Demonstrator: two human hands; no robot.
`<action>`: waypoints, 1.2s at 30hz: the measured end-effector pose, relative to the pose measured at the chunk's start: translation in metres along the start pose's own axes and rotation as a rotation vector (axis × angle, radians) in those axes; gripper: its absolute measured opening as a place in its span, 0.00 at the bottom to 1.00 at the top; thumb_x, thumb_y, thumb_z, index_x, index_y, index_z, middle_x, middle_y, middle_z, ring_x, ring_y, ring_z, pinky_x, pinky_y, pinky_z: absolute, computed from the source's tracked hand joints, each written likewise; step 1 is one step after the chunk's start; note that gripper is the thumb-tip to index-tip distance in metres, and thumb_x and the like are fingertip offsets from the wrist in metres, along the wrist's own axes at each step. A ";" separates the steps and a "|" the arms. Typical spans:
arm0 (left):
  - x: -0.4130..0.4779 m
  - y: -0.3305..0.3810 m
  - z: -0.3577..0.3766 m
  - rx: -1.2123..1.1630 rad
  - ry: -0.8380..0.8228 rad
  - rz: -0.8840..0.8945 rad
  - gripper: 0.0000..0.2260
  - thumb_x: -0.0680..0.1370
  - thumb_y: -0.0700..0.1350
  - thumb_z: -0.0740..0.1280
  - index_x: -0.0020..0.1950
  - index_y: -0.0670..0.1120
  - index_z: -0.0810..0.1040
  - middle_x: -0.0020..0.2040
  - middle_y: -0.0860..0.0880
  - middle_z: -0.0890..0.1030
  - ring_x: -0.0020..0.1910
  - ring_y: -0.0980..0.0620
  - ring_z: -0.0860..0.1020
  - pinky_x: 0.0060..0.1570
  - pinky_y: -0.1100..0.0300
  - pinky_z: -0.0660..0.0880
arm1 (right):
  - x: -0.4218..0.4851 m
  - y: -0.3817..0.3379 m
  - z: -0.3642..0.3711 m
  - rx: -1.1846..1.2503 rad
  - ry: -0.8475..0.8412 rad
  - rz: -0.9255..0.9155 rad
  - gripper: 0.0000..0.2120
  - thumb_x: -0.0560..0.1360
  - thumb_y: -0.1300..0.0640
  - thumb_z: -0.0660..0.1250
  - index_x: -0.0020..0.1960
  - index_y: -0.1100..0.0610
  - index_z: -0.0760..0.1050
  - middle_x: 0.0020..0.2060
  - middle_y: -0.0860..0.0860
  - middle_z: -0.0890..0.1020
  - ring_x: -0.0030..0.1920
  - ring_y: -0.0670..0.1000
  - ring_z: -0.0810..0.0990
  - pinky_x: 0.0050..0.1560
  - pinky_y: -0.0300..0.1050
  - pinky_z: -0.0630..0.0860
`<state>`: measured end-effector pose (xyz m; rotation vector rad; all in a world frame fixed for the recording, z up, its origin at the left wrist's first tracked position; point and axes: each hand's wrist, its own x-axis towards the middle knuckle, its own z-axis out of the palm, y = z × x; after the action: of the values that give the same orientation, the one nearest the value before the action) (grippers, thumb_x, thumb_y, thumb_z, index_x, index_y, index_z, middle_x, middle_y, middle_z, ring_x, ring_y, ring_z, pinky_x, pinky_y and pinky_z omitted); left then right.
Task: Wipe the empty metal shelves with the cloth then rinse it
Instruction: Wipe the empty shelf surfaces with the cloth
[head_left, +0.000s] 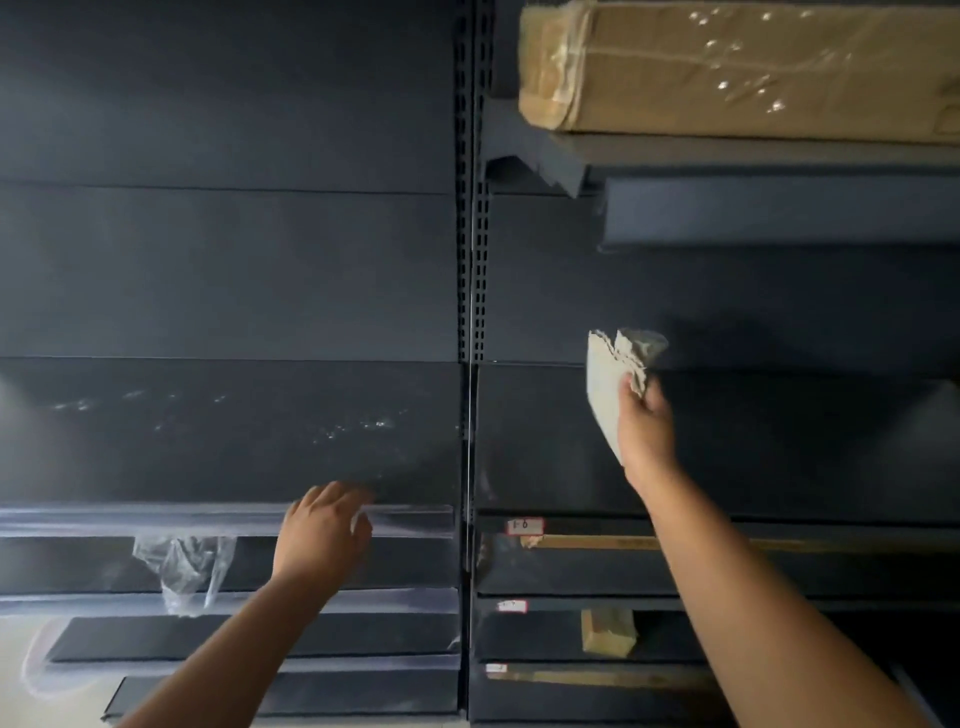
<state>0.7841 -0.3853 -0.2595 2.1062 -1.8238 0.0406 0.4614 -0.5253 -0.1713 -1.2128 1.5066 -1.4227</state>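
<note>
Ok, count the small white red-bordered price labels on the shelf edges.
3, all on the right bay's front edges: top label, middle label, lowest label. The right arm may hide others.

Right hand (644, 421) grips a pale cloth (610, 384) above the dark shelf (779, 447); left hand (322, 530) rests on the neighbouring shelf's front edge (156, 519)

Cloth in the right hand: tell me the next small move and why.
Probably lower the cloth flat onto the dark shelf right of the upright. The right hand holds it bunched and raised, seemingly off the surface, and that shelf looks bare. The left hand rests at the left shelf's front edge, steadying the person.
</note>
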 end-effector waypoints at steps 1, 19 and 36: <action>0.001 -0.008 -0.001 0.001 0.004 0.006 0.12 0.71 0.47 0.63 0.52 0.49 0.82 0.50 0.48 0.82 0.48 0.44 0.78 0.45 0.50 0.76 | -0.002 0.010 -0.003 -0.203 -0.011 -0.060 0.15 0.80 0.52 0.57 0.64 0.52 0.72 0.55 0.55 0.80 0.53 0.55 0.78 0.51 0.44 0.70; 0.012 -0.058 -0.017 -0.079 -0.075 0.073 0.10 0.69 0.40 0.67 0.40 0.54 0.84 0.39 0.52 0.83 0.38 0.46 0.79 0.36 0.57 0.76 | -0.066 0.000 0.122 0.518 -0.037 0.379 0.09 0.80 0.49 0.59 0.58 0.47 0.74 0.51 0.50 0.81 0.50 0.54 0.81 0.53 0.54 0.79; 0.013 -0.056 -0.009 -0.079 0.048 0.040 0.12 0.68 0.47 0.62 0.39 0.55 0.85 0.36 0.54 0.82 0.34 0.48 0.78 0.33 0.58 0.74 | 0.071 0.082 0.096 -0.990 -0.244 -0.074 0.15 0.77 0.50 0.57 0.62 0.49 0.74 0.56 0.57 0.80 0.55 0.63 0.78 0.54 0.53 0.74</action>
<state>0.8420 -0.3890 -0.2614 1.9983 -1.8103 0.0284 0.5191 -0.6261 -0.2581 -1.9273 2.0586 -0.4691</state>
